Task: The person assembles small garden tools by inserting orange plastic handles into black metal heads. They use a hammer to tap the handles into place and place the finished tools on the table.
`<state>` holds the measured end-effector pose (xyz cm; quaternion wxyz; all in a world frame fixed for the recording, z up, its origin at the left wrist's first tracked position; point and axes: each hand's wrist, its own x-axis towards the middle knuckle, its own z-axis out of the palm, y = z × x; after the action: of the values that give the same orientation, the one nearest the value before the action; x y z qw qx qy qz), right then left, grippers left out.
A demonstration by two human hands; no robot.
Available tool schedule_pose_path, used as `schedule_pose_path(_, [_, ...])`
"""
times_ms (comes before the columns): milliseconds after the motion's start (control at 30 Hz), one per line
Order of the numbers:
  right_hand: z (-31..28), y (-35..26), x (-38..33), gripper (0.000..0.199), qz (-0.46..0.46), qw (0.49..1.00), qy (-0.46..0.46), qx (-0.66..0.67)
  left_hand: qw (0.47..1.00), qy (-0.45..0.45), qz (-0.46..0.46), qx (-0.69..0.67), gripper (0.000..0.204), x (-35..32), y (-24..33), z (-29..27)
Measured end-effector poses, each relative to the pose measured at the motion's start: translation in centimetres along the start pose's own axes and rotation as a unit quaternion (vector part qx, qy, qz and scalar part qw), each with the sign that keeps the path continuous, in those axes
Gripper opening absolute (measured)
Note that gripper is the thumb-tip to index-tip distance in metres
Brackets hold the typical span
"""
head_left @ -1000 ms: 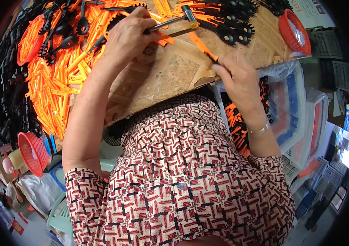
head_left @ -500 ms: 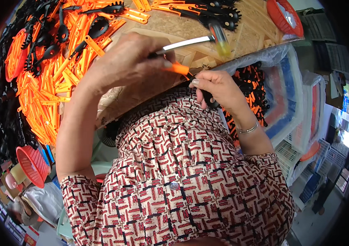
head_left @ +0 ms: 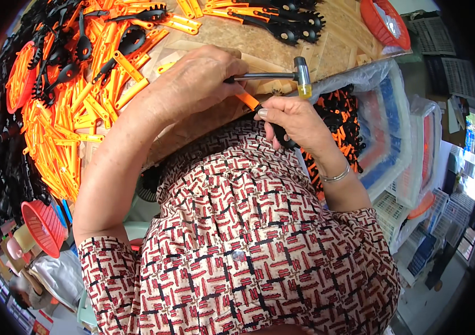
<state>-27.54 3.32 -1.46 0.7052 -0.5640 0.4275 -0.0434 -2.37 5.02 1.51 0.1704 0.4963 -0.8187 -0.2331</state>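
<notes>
My left hand (head_left: 204, 78) is closed round the dark grip of a small hammer (head_left: 271, 75). Its metal head ends in a yellow tip that points down, above my right wrist. Under the left fingers an orange handle (head_left: 248, 101) slants down to the right, its upper end hidden by that hand. My right hand (head_left: 293, 117) pinches a black kitchen utensil (head_left: 280, 133) where the orange handle meets it. The utensil's lower part shows below the fingers; the rest is covered, so its kind cannot be made out.
Loose orange handles (head_left: 61, 153) lie heaped on the left of the wooden table (head_left: 215, 42), with black spoons and pasta servers among them. Finished-looking utensils (head_left: 282, 22) lie at the back. A red basket (head_left: 382, 25) stands back right; a plastic-lined bag (head_left: 379, 111) of black and orange pieces sits beside me.
The hammer head has come down and is no longer blurred. My left hand has shifted slightly right, and the orange handle now sits closer against the black utensil. The right hand has barely moved.
</notes>
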Motion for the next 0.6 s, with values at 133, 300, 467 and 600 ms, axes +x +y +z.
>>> schedule_pose_path(133, [0.0, 0.6, 0.2, 0.022, 0.003, 0.999, -0.010, 0.031, 1.000, -0.027, 0.004, -0.001, 0.023, 0.1, -0.5, 0.8])
schedule_pose_path(300, [-0.1, 0.2, 0.1, 0.021, -0.031, 0.999, 0.021, 0.033, 0.997, 0.054, -0.038, -0.049, 0.021, -0.2, -0.2, 1.9])
schedule_pose_path(467, [-0.4, 0.3, 0.1, 0.024, -0.029, 0.999, 0.026, 0.002, 0.990, 0.041, -0.067, -0.117, 0.021, 0.0, -1.4, 2.0])
schedule_pose_path(600, [-0.7, 0.4, 0.1, 0.026, -0.021, 1.000, 0.022, -0.001, 0.984, 0.014, -0.097, -0.152, 0.020, 0.5, -1.4, 1.4])
